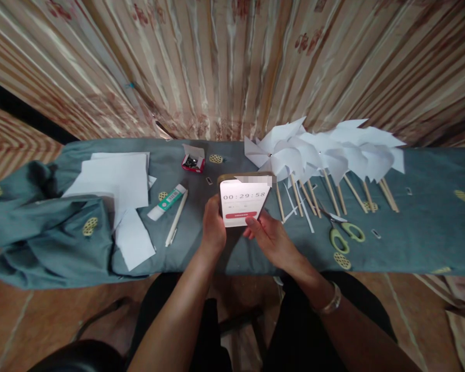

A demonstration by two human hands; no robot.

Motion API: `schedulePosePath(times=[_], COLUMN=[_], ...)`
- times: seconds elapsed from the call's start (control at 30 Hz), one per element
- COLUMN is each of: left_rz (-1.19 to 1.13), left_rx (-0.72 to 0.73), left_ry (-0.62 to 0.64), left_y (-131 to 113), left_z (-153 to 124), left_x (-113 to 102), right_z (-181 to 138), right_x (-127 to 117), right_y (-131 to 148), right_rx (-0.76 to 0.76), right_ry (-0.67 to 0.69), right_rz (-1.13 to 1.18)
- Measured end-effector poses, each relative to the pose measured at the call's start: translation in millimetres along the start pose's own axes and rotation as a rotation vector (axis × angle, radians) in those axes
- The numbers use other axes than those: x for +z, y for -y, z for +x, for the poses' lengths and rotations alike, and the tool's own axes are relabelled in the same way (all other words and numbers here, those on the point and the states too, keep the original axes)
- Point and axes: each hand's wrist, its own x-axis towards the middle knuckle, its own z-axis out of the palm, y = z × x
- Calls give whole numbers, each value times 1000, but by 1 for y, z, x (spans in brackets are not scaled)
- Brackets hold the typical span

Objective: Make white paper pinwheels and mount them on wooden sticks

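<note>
A smartphone is upright in front of me, tilted back, with a timer reading 00:29:58 and a red button on its bright screen. My left hand is wrapped round its left side. At the lower right corner, my right hand grips it, thumb on the screen beside the red button and fingers curled below. Behind and to the right lie several white paper pinwheels on wooden sticks, overlapping in a row. Green-handled scissors rest near the sticks, their blades partly among narrow paper strips.
White paper sheets are stacked at the left, with a smaller piece in front. Nearby lie a green and white packet, a white pen and an open red box of small dark pieces. A pleated curtain hangs behind the cloth-covered table.
</note>
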Motion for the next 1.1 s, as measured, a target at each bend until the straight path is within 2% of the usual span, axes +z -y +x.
schedulePosePath(times=[0.17, 0.33, 0.47, 0.8, 1.1], left_rz=[120, 91, 139, 129, 108], left_rx=[52, 81, 117, 69, 100], left_ry=[-11, 4, -29, -24, -12], left_y=[0, 4, 6, 4, 4], left_z=[-1, -2, -3, -3, -2], left_x=[-2, -2, -2, -2, 0], right_z=[1, 2, 2, 2, 1], right_x=[1, 0, -1, -1, -1], right_y=[-2, -2, 0, -2, -2], right_rx=[-20, -12, 2, 0, 5], right_ry=[-11, -10, -8, -7, -10], right_rz=[13, 2, -16, -3, 8])
